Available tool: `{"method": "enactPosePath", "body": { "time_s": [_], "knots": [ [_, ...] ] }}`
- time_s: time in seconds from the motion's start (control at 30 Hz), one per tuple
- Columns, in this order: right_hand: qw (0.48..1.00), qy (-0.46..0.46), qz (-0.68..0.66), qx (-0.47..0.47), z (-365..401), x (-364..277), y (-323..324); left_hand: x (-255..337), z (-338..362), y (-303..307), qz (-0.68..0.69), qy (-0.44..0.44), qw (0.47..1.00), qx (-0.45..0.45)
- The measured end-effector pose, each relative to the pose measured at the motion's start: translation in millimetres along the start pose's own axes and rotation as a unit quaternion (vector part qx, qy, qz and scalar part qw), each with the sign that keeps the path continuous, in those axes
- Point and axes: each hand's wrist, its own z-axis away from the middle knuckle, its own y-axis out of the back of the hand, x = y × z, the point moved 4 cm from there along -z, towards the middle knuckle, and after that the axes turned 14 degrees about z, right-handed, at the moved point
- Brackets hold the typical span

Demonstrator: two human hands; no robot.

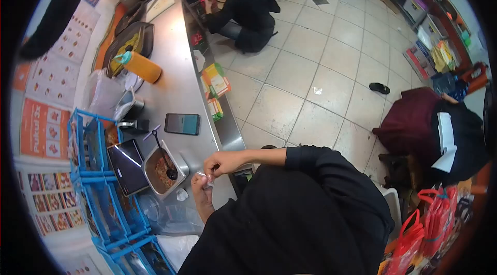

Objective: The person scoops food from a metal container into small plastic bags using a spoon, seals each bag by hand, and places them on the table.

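Close together at the counter's front edge, both hands pinch a small clear plastic bag point(208, 182). My left hand point(200, 188) is closed on its lower side, fingers pointing up. From above, my right hand point(223, 162) grips the bag's top with bent fingers. Just beyond them sits a metal container point(178, 164) of chopped reddish-brown food point(161, 174), with a black ladle point(163, 152) resting in it. A crumpled white piece of plastic point(181, 194) lies beside the container. What the bag holds is too small to make out.
On the steel counter point(178, 76) are a phone point(181, 124), a tablet point(127, 167) and an orange bottle point(141, 67). Blue racks point(106, 207) line the wall side. One person point(248, 11) squats on the tiled floor; another point(461, 140) is at the right. Red bags point(437, 218) hang lower right.
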Motion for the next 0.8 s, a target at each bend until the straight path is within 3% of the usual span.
{"method": "enactPosePath", "body": {
  "time_s": [0.03, 0.1, 0.13, 0.2, 0.23, 0.3, 0.33, 0.4, 0.43, 0.5, 0.53, 0.6, 0.73, 0.8],
  "knots": [
    [1.000, -0.001, 0.000, 0.010, 3.9, 1.7, 1.6, -1.6, 0.8, -1.7, -0.038, 0.045, 0.997, -0.058],
    [0.979, -0.049, -0.187, -0.067, 11.9, 10.6, -5.2, -1.0, 0.5, 1.3, -0.068, 0.083, 0.991, -0.078],
    [0.980, -0.050, -0.186, -0.060, 14.9, 13.3, -6.5, -3.9, -0.9, -0.4, -0.056, 0.120, 0.984, -0.117],
    [0.915, -0.104, -0.387, -0.036, 20.6, 18.6, -10.8, -8.2, -6.1, -6.0, -0.015, 0.166, 0.969, -0.184],
    [0.916, -0.104, -0.387, -0.031, 21.5, 18.4, -9.6, -11.2, -7.4, -8.7, -0.015, 0.170, 0.968, -0.187],
    [0.850, -0.095, -0.518, 0.027, 20.3, 16.0, -3.8, -13.9, -11.3, -18.8, 0.117, 0.119, 0.973, -0.160],
    [0.850, -0.095, -0.517, 0.030, 18.3, 13.6, -0.2, -17.0, -13.0, -22.0, 0.118, 0.121, 0.972, -0.162],
    [0.826, -0.107, -0.552, 0.032, 15.6, 8.1, 8.5, -18.6, -16.5, -25.4, 0.337, 0.102, 0.927, -0.129],
    [0.826, -0.107, -0.552, 0.035, 16.7, 3.5, 12.4, -20.1, -17.1, -29.0, 0.337, 0.105, 0.927, -0.129],
    [0.806, -0.120, -0.574, 0.079, 17.7, -1.2, 20.4, -21.8, -19.8, -27.8, 0.362, 0.091, 0.927, -0.038],
    [0.807, -0.120, -0.573, 0.079, 17.2, -0.4, 20.4, -22.0, -22.4, -26.1, 0.363, 0.090, 0.927, -0.039],
    [0.834, -0.069, -0.546, 0.037, 14.9, -4.8, 18.3, -21.5, -26.5, -31.7, 0.389, 0.126, 0.904, -0.124],
    [0.875, -0.066, -0.480, 0.017, 12.7, -14.1, 17.1, -18.6, -26.7, -34.9, 0.397, 0.121, 0.900, -0.135],
    [0.946, -0.072, -0.314, -0.042, 15.5, -18.8, 18.3, -9.9, -26.1, -24.5, 0.221, 0.071, 0.963, -0.135]
  ]
}}
